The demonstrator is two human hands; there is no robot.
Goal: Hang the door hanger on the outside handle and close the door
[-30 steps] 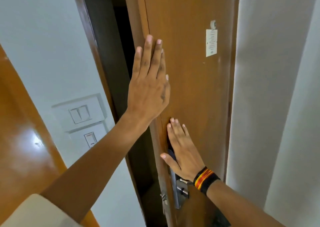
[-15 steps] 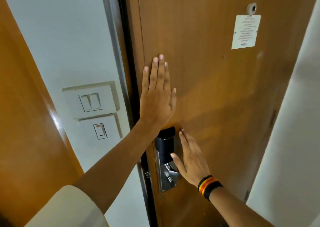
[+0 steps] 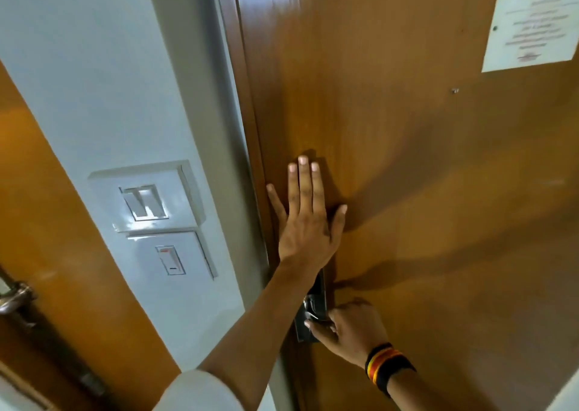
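On the wooden door (image 3: 407, 175), just above the lock plate (image 3: 313, 313): left hand (image 3: 308, 222) laid flat, palm to the wood, fingers (image 3: 304, 188) straight and spread a little, thumb out to the side, holding nothing. Lower down, at the lock plate: right hand (image 3: 351, 332) curled round the metal inside handle (image 3: 310, 308), fingers bent over it, only partly visible behind the left forearm; how firmly closed, hard to tell. Round the right wrist, a black, yellow and red wristband (image 3: 387, 366). Along the door's left edge, flush against the grey frame (image 3: 225, 147), no gap visible between the two. High on the door at the right, a white printed notice (image 3: 532, 21), text too blurred to read. To the left of the frame, on the pale wall: two white switch plates (image 3: 156, 219) one above the other, the upper with two rockers, the lower with one. Further left, a second wooden door (image 3: 47, 222) with a metal lever handle (image 3: 12, 297) at the picture's edge. At the bottom, a white sleeve (image 3: 200, 392) on the left arm. Door hanger: not visible anywhere from this side
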